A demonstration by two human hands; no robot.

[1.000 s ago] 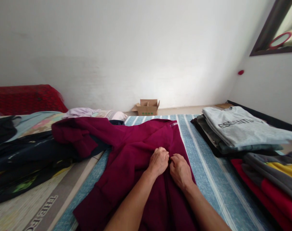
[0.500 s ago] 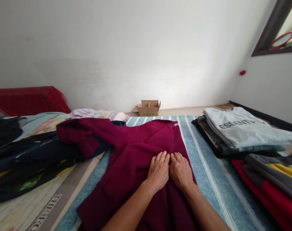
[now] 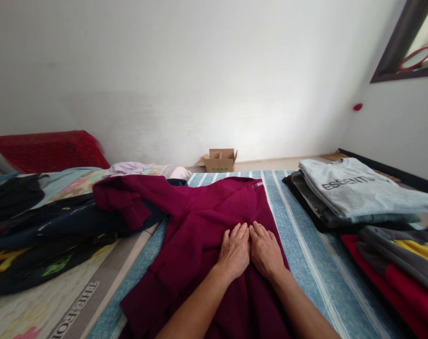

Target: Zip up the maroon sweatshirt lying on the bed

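Observation:
A maroon long-sleeved top lies spread on the blue striped bed cover, one sleeve stretched to the left and a small label near its upper right edge. My left hand rests flat on the middle of the top, its fingers pointing away from me. Right beside it, my right hand lies on the cloth in the same way, with the two hands' inner edges touching near the fingertips. Both hands are open with nothing gripped. The near end of the top is partly hidden under my forearms.
At the right sits a stack of folded clothes with a grey "ESSENTIALS" sweatshirt on top. Nearer lies a red, grey and yellow folded pile. Dark clothes are heaped at the left. An open cardboard box stands by the wall.
The whole scene has shifted slightly to the right in view. My hands stay on the same part of the maroon top, which keeps its shape.

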